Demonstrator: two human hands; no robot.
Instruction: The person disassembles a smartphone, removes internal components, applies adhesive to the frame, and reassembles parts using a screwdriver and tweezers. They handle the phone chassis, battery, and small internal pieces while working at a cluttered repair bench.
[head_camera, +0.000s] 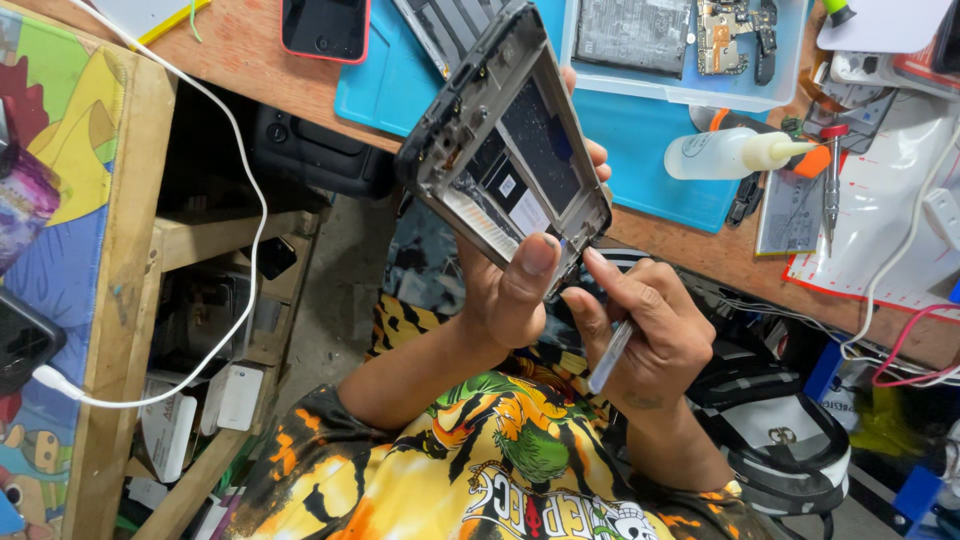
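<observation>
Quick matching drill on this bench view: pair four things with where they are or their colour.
1. phone frame
2. squeeze bottle
3. screwdriver
4. thin metal tool

A. lying on the white sheet at the right
B. in the right hand
C. held up by the left hand
D. lying on the blue mat, with an orange tip

Pairs: 1-C, 2-D, 3-A, 4-B

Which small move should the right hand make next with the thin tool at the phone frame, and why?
Probably slide the thin tool a little further along the lower edge of the opened phone frame. The right hand has its tip at the frame's bottom corner, while the left hand grips the frame tilted, thumb on that edge.
</observation>
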